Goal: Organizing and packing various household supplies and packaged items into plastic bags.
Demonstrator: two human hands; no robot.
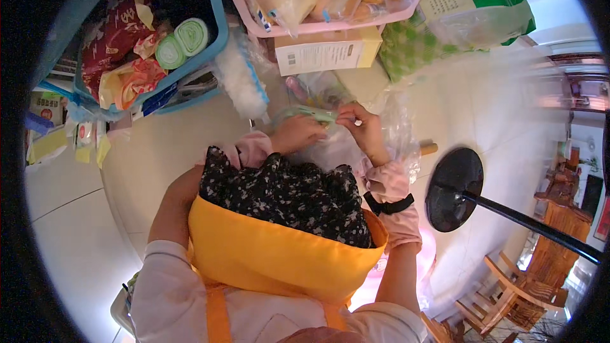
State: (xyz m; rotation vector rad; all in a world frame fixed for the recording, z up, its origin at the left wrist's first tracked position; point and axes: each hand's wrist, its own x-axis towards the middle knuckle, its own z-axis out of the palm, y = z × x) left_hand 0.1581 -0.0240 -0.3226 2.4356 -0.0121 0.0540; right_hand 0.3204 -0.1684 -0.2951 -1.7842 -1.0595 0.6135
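My left hand [299, 134] lies over the near left part of a pale green strip-like thing [312, 113]; its fingertips are partly hidden, so its hold is unclear. The fingers of my right hand [355, 121] pinch the right end of that pale green thing. Clear plastic bags [395, 128] lie under and to the right of my hands. Just beyond is a clear bag with a pink item [296, 89] inside. A white fluffy duster [240, 81] in plastic lies to the upper left of my left hand.
A blue bin [220, 33] with green-white rolls [190, 37] and packets stands upper left. At the top, a pink basket [267, 32] of packaged items stands beyond a carton [329, 55]. A green bag [414, 43] lies upper right. A black round base with a pole [455, 190] stands right.
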